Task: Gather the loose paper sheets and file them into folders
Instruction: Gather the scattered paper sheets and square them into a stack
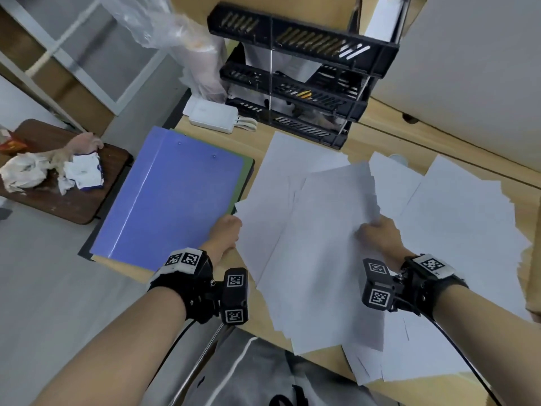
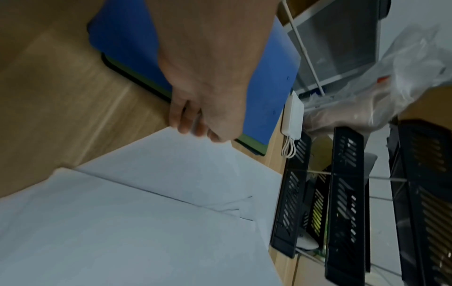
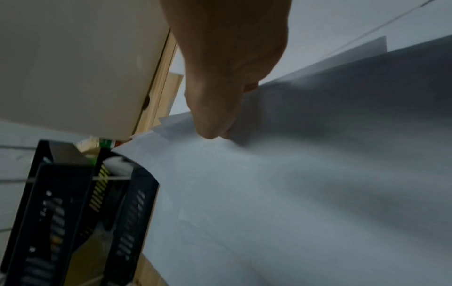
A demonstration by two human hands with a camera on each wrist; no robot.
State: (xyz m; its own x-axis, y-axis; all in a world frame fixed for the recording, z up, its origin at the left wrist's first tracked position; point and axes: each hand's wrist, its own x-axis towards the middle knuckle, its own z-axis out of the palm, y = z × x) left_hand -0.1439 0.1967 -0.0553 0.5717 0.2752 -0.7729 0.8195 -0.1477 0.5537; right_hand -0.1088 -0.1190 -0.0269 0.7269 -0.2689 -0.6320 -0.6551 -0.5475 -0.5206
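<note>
Loose white paper sheets (image 1: 316,244) lie fanned over the wooden desk (image 1: 377,133). More sheets (image 1: 462,218) spread to the right. My left hand (image 1: 231,227) holds the left edge of the middle bunch, its curled fingers (image 2: 186,127) at a sheet's corner (image 2: 171,151). At the bunch's right edge my right hand (image 1: 371,227) pinches it, with the thumb (image 3: 210,123) on top of the paper (image 3: 293,193). A shut blue folder (image 1: 169,197) lies flat left of the sheets, on top of a green folder (image 1: 246,174).
A black three-tier letter tray (image 1: 295,83) stands at the back of the desk, a white charger (image 1: 212,115) left of it. A plastic bag (image 1: 175,33) hangs behind. A brown stool (image 1: 73,197) with crumpled paper sits to the left. A white cabinet (image 1: 468,68) borders the right.
</note>
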